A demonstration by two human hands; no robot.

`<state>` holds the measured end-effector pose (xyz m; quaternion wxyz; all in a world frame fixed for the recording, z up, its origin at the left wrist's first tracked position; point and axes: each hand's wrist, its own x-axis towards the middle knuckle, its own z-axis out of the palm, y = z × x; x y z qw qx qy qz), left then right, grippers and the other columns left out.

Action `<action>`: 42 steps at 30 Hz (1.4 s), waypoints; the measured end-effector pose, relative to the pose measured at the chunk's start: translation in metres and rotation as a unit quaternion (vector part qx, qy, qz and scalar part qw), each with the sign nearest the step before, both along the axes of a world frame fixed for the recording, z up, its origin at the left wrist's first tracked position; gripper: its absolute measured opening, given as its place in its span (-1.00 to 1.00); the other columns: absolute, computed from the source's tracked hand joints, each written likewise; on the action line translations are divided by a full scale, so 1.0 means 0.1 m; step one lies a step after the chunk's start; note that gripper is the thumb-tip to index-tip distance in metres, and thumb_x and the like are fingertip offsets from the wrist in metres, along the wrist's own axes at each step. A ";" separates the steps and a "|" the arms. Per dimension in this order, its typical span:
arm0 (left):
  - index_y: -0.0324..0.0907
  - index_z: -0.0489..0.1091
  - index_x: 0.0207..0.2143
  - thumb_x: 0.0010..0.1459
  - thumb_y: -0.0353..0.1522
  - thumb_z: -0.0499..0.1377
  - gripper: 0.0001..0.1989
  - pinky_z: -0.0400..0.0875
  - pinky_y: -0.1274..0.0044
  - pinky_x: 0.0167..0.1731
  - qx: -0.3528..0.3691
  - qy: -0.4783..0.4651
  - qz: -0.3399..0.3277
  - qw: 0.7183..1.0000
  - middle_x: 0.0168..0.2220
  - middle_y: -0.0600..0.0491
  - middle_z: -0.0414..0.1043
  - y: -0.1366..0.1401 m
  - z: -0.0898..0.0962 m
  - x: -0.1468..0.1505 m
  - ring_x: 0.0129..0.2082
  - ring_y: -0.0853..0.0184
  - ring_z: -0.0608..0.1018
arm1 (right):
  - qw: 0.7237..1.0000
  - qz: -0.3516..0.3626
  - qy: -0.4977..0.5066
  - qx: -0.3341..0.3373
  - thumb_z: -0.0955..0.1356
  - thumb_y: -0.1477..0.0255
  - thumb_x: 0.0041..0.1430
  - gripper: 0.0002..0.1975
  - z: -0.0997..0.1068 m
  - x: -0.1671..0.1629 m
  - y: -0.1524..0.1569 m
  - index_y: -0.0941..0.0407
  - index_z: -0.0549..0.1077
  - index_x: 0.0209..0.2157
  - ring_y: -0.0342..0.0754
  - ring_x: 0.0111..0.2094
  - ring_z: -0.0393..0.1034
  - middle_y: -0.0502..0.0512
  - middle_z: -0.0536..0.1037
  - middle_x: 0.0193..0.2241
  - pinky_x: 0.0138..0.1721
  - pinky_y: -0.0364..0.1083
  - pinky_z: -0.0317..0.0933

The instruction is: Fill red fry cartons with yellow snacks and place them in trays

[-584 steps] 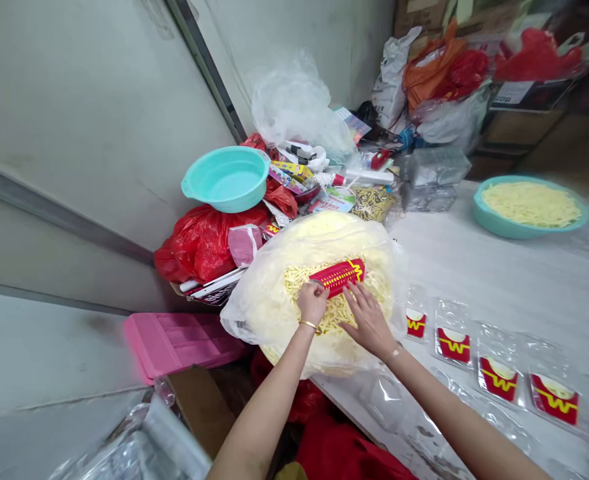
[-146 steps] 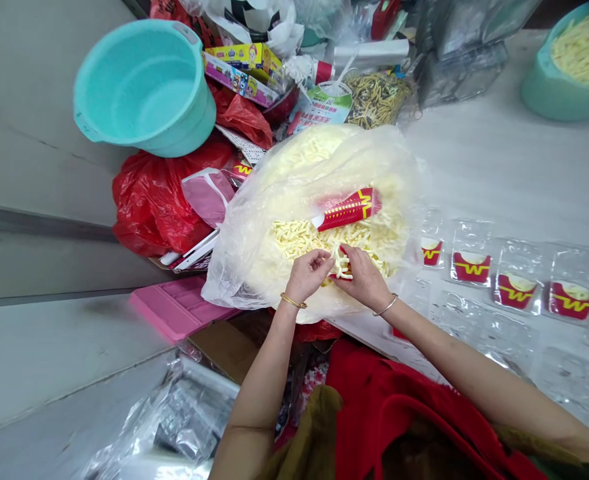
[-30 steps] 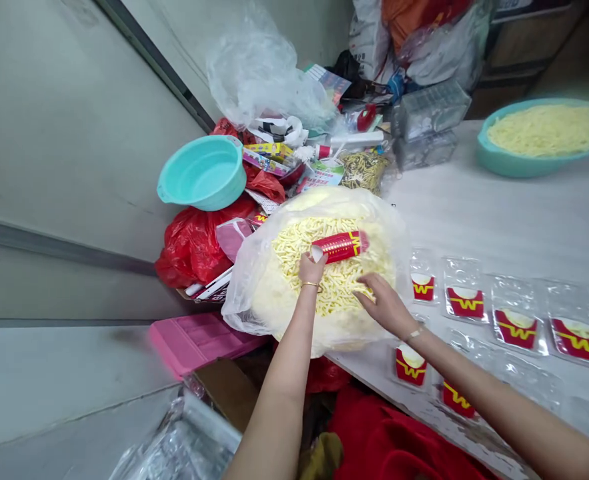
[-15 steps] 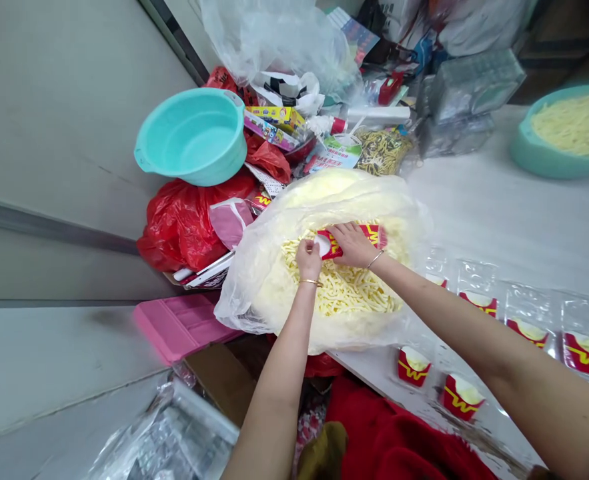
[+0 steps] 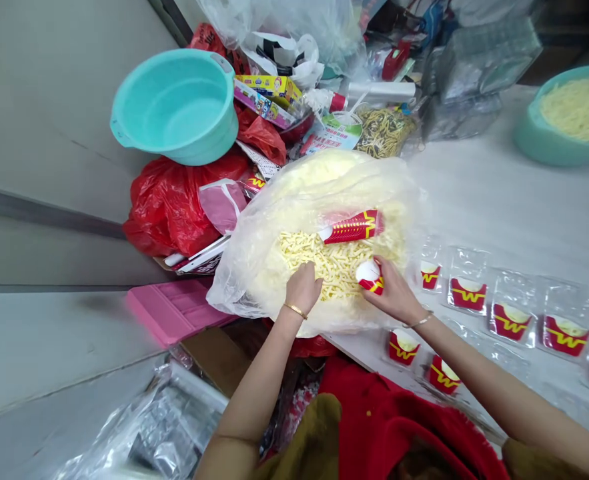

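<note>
My right hand point(image 5: 394, 293) is closed around a small red-and-yellow fry box point(image 5: 371, 285), its white inside facing up and left. Over the pale yellow fry-shaped pieces point(image 5: 337, 270), my left hand point(image 5: 304, 290) has its fingers curled down among them. Whatever those fingers pinch is hidden. The pieces lie in a large, wide-open clear plastic bag point(image 5: 259, 253). On top of them, just beyond both hands, rests a nested stack of red fry boxes point(image 5: 351, 228) in a clear sleeve.
Filled red fry boxes point(image 5: 467, 293) on clear packaging stand in rows at the right. A turquoise basin point(image 5: 174, 107) sits upper left on red plastic bags point(image 5: 169, 207). Another basin point(image 5: 549, 143), full of pale strips, is far right. Clear boxes point(image 5: 484, 67) are stacked behind.
My right hand has drawn a single fry box off the nested stack and moved toward me. My left hand has left the stack and come down into the pieces. The stack now lies unheld.
</note>
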<state>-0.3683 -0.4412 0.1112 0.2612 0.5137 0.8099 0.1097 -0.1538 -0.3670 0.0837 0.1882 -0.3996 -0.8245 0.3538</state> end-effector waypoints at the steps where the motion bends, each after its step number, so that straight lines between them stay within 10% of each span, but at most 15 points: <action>1: -0.23 0.33 -0.18 0.05 -0.37 0.17 -0.75 0.38 0.45 -0.30 -0.038 0.072 -0.008 0.997 -0.21 -0.10 0.38 -0.03 -0.05 0.02 -0.26 0.22 0.50 | 0.999 -0.031 -0.006 -0.025 0.37 0.21 0.00 -0.23 -0.07 0.13 -0.08 0.17 0.03 0.18 0.19 0.06 0.21 0.31 0.27 0.05 0.08 0.16 0.16; 6: -0.22 0.32 -0.21 0.05 -0.45 0.10 -0.80 0.35 0.48 -0.32 -0.071 0.139 -0.045 0.987 -0.15 -0.11 0.34 -0.02 -0.29 0.11 -0.25 0.25 0.49 | 0.996 -0.068 0.002 -0.065 0.39 0.19 -0.01 -0.24 -0.22 0.36 -0.40 0.13 0.06 0.16 0.18 0.06 0.22 0.27 0.29 0.04 0.09 0.18 0.15; 11: -0.20 0.30 -0.47 0.00 -0.42 0.12 -0.97 0.27 0.58 -0.42 0.058 -0.119 0.053 0.990 -0.51 0.11 0.28 0.05 -0.27 -0.02 -0.48 0.42 0.38 | 0.996 -0.055 0.045 -0.051 0.38 0.16 0.04 -0.20 -0.16 0.22 -0.47 0.10 -0.02 0.21 0.16 0.14 0.16 0.28 0.22 0.13 0.15 0.17 0.10; 14: -0.21 0.30 -0.46 -0.04 -0.31 0.19 -0.85 0.12 0.65 -0.60 0.083 -0.358 0.176 0.913 -0.58 0.20 0.19 0.08 -0.09 -0.10 -0.62 0.53 0.24 | 0.997 -0.057 0.039 -0.027 0.38 0.15 0.04 -0.18 -0.15 0.12 -0.42 0.11 -0.04 0.23 0.19 0.13 0.17 0.31 0.24 0.13 0.12 0.20 0.13; 19: -0.20 0.31 -0.42 -0.09 -0.26 0.27 -0.75 0.02 0.69 -0.65 0.069 -0.542 0.181 0.818 -0.55 0.22 0.19 0.08 0.15 0.05 -0.65 0.59 0.20 | 0.999 -0.020 0.028 0.011 0.39 0.20 0.02 -0.23 -0.10 -0.19 -0.42 0.17 0.04 0.18 0.23 0.04 0.25 0.35 0.33 0.02 0.02 0.22 0.22; 26: -0.19 0.43 -0.40 0.02 -0.40 0.17 -0.93 0.27 0.60 -0.42 0.106 -0.245 -0.027 0.963 -0.49 0.12 0.32 0.01 0.10 0.23 -0.48 0.45 0.35 | 0.998 -0.029 0.054 -0.005 0.35 0.35 0.03 -0.40 -0.04 -0.42 -0.52 0.13 0.12 0.10 0.16 -0.04 0.29 0.26 0.36 -0.07 -0.03 0.16 0.26; 34: -0.19 0.42 -0.44 0.07 -0.45 0.10 -0.89 0.31 0.55 -0.32 0.109 -0.132 -0.079 0.982 -0.41 0.04 0.42 -0.10 0.05 0.47 -0.38 0.37 0.44 | 1.000 0.015 0.012 0.023 0.33 0.45 0.01 -0.39 -0.11 -0.24 -0.54 0.16 0.13 0.12 0.17 -0.04 0.27 0.28 0.37 -0.05 -0.02 0.16 0.25; 38: -0.18 0.46 -0.49 0.05 -0.48 0.08 -0.83 0.32 0.57 -0.39 0.048 -0.219 -0.144 0.964 -0.48 0.07 0.45 -0.15 -0.05 0.48 -0.45 0.38 0.47 | 0.998 0.057 0.025 0.022 0.34 0.41 0.04 -0.37 -0.16 -0.09 -0.59 0.12 0.09 0.15 0.18 -0.01 0.27 0.26 0.36 -0.02 -0.01 0.20 0.25; 42: -0.18 0.46 -0.24 0.12 -0.33 0.11 -0.80 0.32 0.57 -0.41 0.097 -0.187 0.010 0.978 -0.49 0.07 0.45 0.04 -0.16 0.24 -0.49 0.38 0.48 | 1.000 0.007 0.025 0.007 0.39 0.27 0.05 -0.30 -0.21 0.05 -0.57 0.11 0.06 0.17 0.20 0.04 0.25 0.29 0.33 0.03 0.03 0.21 0.22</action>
